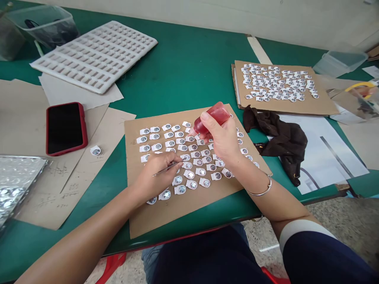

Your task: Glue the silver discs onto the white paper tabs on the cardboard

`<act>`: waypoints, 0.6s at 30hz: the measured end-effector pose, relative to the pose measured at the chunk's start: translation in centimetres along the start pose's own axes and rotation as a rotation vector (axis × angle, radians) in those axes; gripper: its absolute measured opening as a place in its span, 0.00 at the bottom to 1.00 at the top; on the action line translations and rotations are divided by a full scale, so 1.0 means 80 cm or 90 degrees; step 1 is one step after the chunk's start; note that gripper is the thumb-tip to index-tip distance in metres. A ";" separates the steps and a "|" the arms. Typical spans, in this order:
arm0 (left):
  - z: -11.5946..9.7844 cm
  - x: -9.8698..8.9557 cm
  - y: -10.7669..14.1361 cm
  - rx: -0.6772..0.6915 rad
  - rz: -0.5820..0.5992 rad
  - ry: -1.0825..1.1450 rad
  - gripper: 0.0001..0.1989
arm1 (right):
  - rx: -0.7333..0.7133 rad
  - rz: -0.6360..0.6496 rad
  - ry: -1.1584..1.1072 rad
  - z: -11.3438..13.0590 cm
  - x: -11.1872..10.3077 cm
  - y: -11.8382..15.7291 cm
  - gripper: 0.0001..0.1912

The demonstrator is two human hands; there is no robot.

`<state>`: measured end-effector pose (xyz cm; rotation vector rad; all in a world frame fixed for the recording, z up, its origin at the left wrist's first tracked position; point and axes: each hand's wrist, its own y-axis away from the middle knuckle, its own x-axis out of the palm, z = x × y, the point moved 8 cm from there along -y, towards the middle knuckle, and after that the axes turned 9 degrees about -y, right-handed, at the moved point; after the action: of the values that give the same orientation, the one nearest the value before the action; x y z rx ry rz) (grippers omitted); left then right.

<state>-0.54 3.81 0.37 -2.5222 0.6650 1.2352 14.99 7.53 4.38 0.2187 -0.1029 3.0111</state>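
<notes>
A brown cardboard sheet [156, 221] lies in front of me, bearing rows of small white tabs with round silvery pieces [180, 189]. My left hand [158, 173] pinches a thin metal tool [168, 167] like tweezers, its tip at one of the tabs near the sheet's middle. Above the upper right part of the sheet, my right hand [222, 136] is wrapped round a soft red bottle [214, 116], tilted with its narrow nozzle pointing down and left towards the tabs. The hands hide some of the tabs.
At the left are a red-cased phone [65, 128], a white slotted tray [97, 55], bubble wrap [17, 185] and a clear bin [47, 25]. At the right, a second cardboard [278, 106] holds more tabs, beside a dark cloth [278, 138] and yellow-handled scissors [359, 85].
</notes>
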 end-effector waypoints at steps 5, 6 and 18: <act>-0.009 0.000 0.001 0.024 -0.010 -0.006 0.06 | 0.019 -0.019 0.000 -0.009 0.001 0.002 0.18; -0.015 -0.001 0.002 0.044 -0.011 -0.010 0.06 | 0.021 -0.016 -0.004 -0.010 0.002 0.003 0.18; -0.085 0.046 0.035 0.332 -0.035 -0.484 0.11 | -0.069 0.084 0.208 -0.026 0.023 0.017 0.13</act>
<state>4.61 -2.52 1.55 -1.4846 0.6046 1.5911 12.71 6.53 2.56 -0.3015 -0.2582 3.1097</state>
